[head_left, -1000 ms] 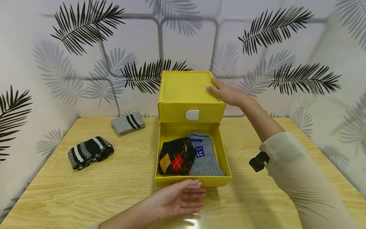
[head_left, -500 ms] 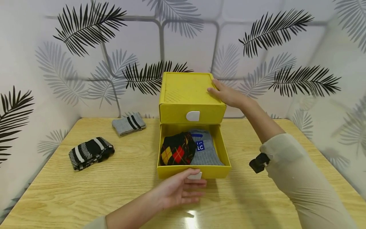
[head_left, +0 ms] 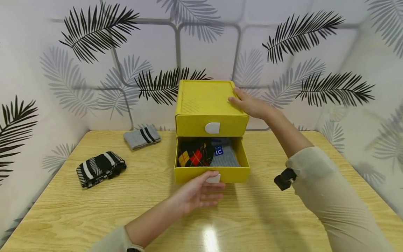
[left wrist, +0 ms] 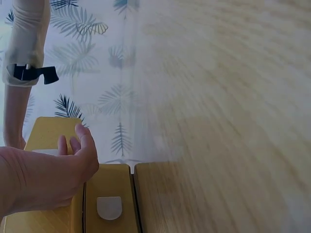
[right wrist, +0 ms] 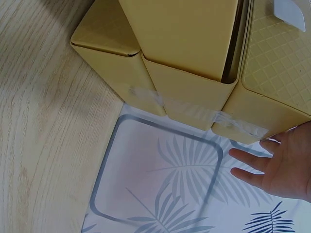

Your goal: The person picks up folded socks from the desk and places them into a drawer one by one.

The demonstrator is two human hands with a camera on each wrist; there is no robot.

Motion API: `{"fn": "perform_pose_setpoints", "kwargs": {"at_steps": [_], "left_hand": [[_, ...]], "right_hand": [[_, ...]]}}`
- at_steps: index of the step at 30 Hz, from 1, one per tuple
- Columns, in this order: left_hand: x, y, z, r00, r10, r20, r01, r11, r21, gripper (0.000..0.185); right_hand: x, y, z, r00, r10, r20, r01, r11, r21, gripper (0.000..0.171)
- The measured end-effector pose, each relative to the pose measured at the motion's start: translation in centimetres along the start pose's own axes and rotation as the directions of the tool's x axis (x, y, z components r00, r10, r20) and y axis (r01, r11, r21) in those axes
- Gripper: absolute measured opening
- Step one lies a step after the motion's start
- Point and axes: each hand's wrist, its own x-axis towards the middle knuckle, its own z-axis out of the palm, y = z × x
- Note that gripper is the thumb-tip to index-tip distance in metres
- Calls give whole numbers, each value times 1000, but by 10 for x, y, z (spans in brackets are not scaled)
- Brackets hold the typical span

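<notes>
Striped socks (head_left: 100, 168): folded, black and white, near the table's (head_left: 94, 210) left edge.
Grey socks (head_left: 141, 136): folded, by the back edge, left of the box.
Left hand (head_left: 196, 192): fingers nearly straight, gripping nothing; thumb and fingertips press the white tab on the drawer (head_left: 212, 173) front.
Step in hand: judging by the push, the lower drawer is being closed and stands partly out.
Next move: likely a straight, level push until the front sits flush.
Drawer contents: argyle socks (head_left: 192, 157) on the left, grey socks with blue label (head_left: 225, 157) on the right.
Yellow box (head_left: 207, 101): at the middle of the back edge; upper drawer closed.
Right hand (head_left: 252, 103): flat, fingers straight, resting on the box's top right edge, steadying it.
</notes>
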Motion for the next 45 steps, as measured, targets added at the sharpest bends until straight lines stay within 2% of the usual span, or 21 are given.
{"fn": "perform_pose_setpoints", "kwargs": {"at_steps": [9,23,30,36,41,45], "left_hand": [[17,11,-3,1000,-9,-18,8,1000,-14,54],[53,37,-18,999,-25,-32,25,1000,19,57],[67,43,-24,999,-33,-32,32,999,-24,53],[75,48,-26,998,-45,-31,45,999,-18,53],[75,50,-28,998,-57,6,57,998,17,55],[72,39,-31,995,-59,82,50,993,110,50]], "right_hand": [[0,0,0,1000,2,-10,-2,1000,-8,75],[-1,-1,1,1000,-14,-23,14,1000,-12,75],[-1,-2,1,1000,-4,-22,4,1000,-9,75],[-1,-2,1,1000,0,-23,0,1000,-10,75],[-1,-2,1,1000,-6,-27,6,1000,-4,74],[-1,-1,1,1000,-7,-27,7,1000,-3,74]]}}
